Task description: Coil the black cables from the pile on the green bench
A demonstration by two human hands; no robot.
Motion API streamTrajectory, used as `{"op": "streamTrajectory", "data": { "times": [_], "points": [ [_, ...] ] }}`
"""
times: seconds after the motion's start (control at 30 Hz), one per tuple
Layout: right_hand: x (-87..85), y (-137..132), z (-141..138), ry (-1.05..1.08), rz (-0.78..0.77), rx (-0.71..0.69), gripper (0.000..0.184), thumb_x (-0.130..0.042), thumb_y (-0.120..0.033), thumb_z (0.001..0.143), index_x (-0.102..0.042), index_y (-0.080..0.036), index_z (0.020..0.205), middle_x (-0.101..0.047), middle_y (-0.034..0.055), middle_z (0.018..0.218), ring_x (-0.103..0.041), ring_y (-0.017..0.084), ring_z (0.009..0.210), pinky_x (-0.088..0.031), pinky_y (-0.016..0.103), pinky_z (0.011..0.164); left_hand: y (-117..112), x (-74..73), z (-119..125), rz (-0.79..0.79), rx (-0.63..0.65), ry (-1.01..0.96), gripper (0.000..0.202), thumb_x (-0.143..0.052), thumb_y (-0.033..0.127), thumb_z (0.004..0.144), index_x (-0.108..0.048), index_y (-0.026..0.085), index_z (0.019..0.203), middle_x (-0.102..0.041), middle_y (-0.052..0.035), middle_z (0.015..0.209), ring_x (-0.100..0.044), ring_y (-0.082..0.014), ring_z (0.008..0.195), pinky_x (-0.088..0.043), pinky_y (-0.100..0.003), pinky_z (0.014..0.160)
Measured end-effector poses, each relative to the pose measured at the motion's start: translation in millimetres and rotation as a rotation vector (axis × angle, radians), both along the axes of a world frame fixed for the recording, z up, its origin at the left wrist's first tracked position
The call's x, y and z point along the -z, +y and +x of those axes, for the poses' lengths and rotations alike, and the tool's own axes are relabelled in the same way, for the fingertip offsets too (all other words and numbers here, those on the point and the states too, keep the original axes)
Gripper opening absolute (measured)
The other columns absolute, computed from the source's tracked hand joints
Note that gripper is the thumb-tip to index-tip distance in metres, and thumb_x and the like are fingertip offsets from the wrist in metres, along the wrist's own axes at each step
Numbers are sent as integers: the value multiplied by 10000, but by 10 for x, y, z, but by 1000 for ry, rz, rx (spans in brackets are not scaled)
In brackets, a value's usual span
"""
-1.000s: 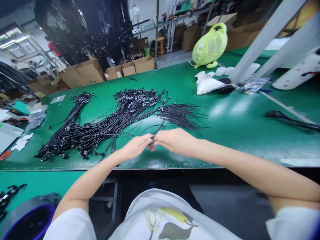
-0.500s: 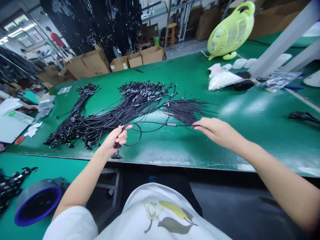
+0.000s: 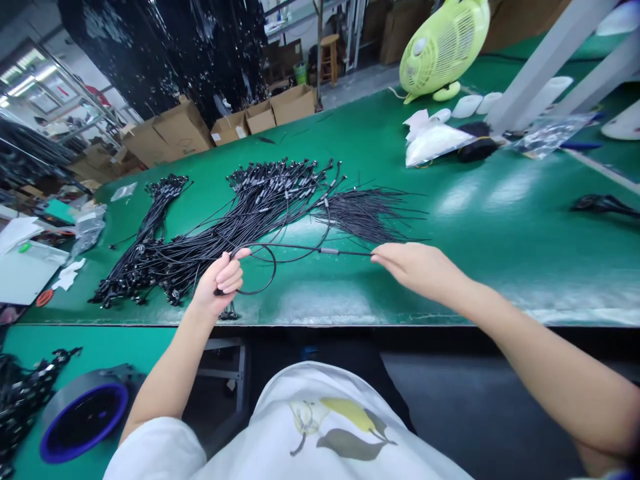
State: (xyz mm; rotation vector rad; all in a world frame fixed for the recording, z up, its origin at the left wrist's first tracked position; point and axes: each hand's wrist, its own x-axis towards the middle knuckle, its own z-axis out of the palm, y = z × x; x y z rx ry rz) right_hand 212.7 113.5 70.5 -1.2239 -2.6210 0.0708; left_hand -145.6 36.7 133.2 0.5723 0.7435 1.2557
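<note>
My left hand (image 3: pixel 220 280) is closed round one end of a thin black cable (image 3: pixel 300 248), near the front edge of the green table (image 3: pixel 480 220). The cable loops beside that hand and runs right to my right hand (image 3: pixel 415 267), which pinches its other end. Just behind the cable lies a big pile of like black cables (image 3: pixel 250 213) with small connectors. A thinner bundle of black cables (image 3: pixel 150 227) lies to the left of that pile.
A green fan (image 3: pixel 443 43), white bags (image 3: pixel 433 140) and clear packets (image 3: pixel 550 133) sit at the back right by slanted metal posts. Cardboard boxes (image 3: pixel 185 130) stand beyond the table. A round bin with a blue rim (image 3: pixel 83 420) sits at lower left.
My hands were together at the table's front; they have drawn apart, stretching one cable out between them. The view has shifted a little.
</note>
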Motion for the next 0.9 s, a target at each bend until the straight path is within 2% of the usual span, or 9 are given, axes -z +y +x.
{"op": "streamTrajectory", "data": {
  "times": [0.13, 0.27, 0.4, 0.5, 0.6, 0.67, 0.73, 0.83, 0.9],
  "points": [
    [55, 103, 165, 71, -24, 13, 352, -335, -347, 981, -659, -221, 928, -730, 37, 913, -635, 200, 731, -397, 306, 648, -151, 22, -114, 35, 30, 50, 348, -569, 202, 899, -594, 13, 1191, -267, 105, 477, -238, -41, 368, -288, -118, 352],
    [21, -109, 34, 6, -24, -24, 349, -346, -311, 976, -657, -188, 875, -718, 72, 858, -608, 188, 675, -366, 304, 639, -180, 57, -42, 116, 88, 266, 408, -670, 282, 838, -616, 103, 1201, -370, 89, 463, -291, -46, 366, -285, -144, 363],
    [-125, -487, -261, -28, -297, -365, 342, -381, -269, 967, -629, -174, 751, -674, 47, 711, -574, 146, 614, -344, 267, 620, -128, 204, 279, 201, -9, 631, 289, -613, 399, 881, -663, 137, 992, -675, -53, 781, -598, -105, 609, -448, -191, 528],
    [-253, -590, -445, 230, -632, -613, 354, -372, -308, 982, -635, -180, 782, -665, 8, 727, -571, 113, 640, -362, 228, 634, -193, 329, 574, 301, 169, 827, 307, -564, 435, 902, -667, 150, 951, -689, -118, 1061, -634, -200, 974, -485, -298, 837],
    [-248, -480, -556, 584, -634, -377, 334, -451, -375, 943, -612, -175, 730, -611, -5, 680, -534, 111, 637, -372, 232, 646, -303, 388, 748, 271, 373, 791, 304, -558, 435, 906, -651, 150, 957, -681, -61, 776, -607, -152, 746, -460, -274, 762],
    [-134, -398, -648, 806, -525, -189, 275, -573, -443, 868, -609, -179, 802, -614, 14, 759, -544, 139, 730, -401, 257, 707, -332, 407, 798, 188, 336, 650, 301, -592, 448, 884, -622, 154, 940, -573, 8, 592, -480, -101, 537, -400, -229, 582],
    [39, -378, -792, 999, -538, -130, 313, -641, -475, 809, -593, -187, 922, -618, 36, 883, -553, 164, 843, -428, 286, 775, -321, 439, 835, 109, 240, 492, 303, -633, 458, 852, -595, 161, 898, -483, 45, 544, -361, -74, 463, -313, -209, 488],
    [293, -453, -1051, 1244, -831, -53, 277, -585, -468, 845, -545, -195, 867, -546, -16, 745, -511, 117, 677, -436, 255, 650, -294, 545, 903, 33, 164, 361, 345, -667, 488, 815, -583, 154, 828, -504, 20, 614, -404, -81, 511, -349, -221, 517],
    [387, -512, -1177, 1424, -1016, 51, 266, -581, -445, 849, -516, -194, 791, -416, -64, 611, -374, 72, 520, -335, 202, 492, -303, 633, 945, 8, 128, 352, 386, -666, 520, 807, -577, 146, 762, -533, -7, 666, -489, -111, 608, -424, -256, 622]
  ]
}}
